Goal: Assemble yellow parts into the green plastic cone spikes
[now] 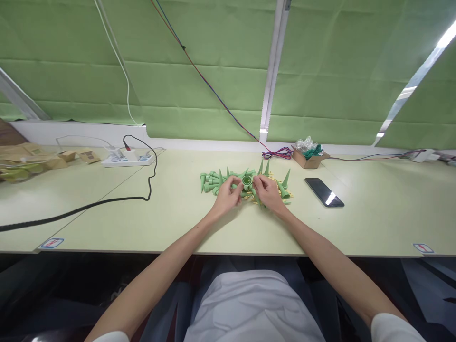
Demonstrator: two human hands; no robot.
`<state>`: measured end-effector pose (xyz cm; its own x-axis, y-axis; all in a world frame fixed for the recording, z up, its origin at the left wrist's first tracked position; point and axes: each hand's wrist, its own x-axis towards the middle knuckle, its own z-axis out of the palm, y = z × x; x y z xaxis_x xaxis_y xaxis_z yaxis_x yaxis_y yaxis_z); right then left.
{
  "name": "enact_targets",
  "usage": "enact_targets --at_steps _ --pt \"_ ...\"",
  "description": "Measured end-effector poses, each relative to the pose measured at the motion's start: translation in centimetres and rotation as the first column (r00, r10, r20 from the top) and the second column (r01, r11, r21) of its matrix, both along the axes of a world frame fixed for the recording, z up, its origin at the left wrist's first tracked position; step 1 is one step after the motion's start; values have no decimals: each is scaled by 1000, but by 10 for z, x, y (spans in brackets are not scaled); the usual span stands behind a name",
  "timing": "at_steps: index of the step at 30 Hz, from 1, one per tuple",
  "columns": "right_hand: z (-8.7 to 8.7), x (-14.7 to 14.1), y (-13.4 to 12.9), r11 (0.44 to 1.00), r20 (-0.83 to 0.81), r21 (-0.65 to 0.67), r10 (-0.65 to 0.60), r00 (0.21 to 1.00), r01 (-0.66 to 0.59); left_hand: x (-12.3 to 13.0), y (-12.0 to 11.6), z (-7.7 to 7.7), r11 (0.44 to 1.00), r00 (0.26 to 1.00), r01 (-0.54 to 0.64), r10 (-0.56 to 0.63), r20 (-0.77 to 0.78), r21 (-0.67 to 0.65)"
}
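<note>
A green cone-shaped piece [247, 180] is held between my two hands, its round open end facing up toward the camera. My left hand [228, 194] pinches it from the left side. From the right, the closed fingers of my right hand [268, 192] are at its rim; whether they also hold a smaller part is too small to tell. Around and behind my hands lies a pile of green cones [210, 181], some on their sides and several standing point up. Small yellow pieces [290, 194] are scattered among the cones on the right.
A black phone [324, 192] lies to the right. Behind it stands a small cardboard box [309, 160] with clear and green plastic. A power strip [128, 159] and black cable [107, 201] are at the left, near brown packaging [32, 159]. Coiled wires [280, 153] lie behind the pile.
</note>
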<state>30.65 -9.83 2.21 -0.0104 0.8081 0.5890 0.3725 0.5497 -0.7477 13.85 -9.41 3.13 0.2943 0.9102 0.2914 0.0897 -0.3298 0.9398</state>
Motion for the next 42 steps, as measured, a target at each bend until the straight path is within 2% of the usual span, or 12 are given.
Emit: enact_targets --at_steps 3,7,14,19,24,28,32,38,42 --pt "-1 1 1 1000 1 -4 -3 1000 3 1 2 2 986 990 86 -70 121 -140" --pt "-1 1 1 1000 40 14 14 999 -14 2 2 6 926 953 241 -169 251 -291" --pt "-3 1 2 998 85 6 59 995 -60 0 2 5 903 935 297 -208 289 -311" --pt "-4 2 2 997 93 2 71 993 -72 -1 2 5 907 938 293 -211 275 -302" --pt "-5 2 2 998 86 5 63 994 -64 -2 -1 6 925 947 288 -237 217 -249" --pt "-5 2 2 999 71 0 46 996 -46 -3 -4 9 953 968 247 -233 95 -178" --pt "-3 2 1 999 67 16 32 997 -33 -4 -8 10 976 975 214 -216 -49 -30" --pt "-2 2 2 1000 92 7 -18 996 17 -3 -8 3 989 976 124 -106 -191 85" --pt "-5 2 5 999 81 -22 -32 996 34 -2 0 -7 953 970 76 -2 -244 293"
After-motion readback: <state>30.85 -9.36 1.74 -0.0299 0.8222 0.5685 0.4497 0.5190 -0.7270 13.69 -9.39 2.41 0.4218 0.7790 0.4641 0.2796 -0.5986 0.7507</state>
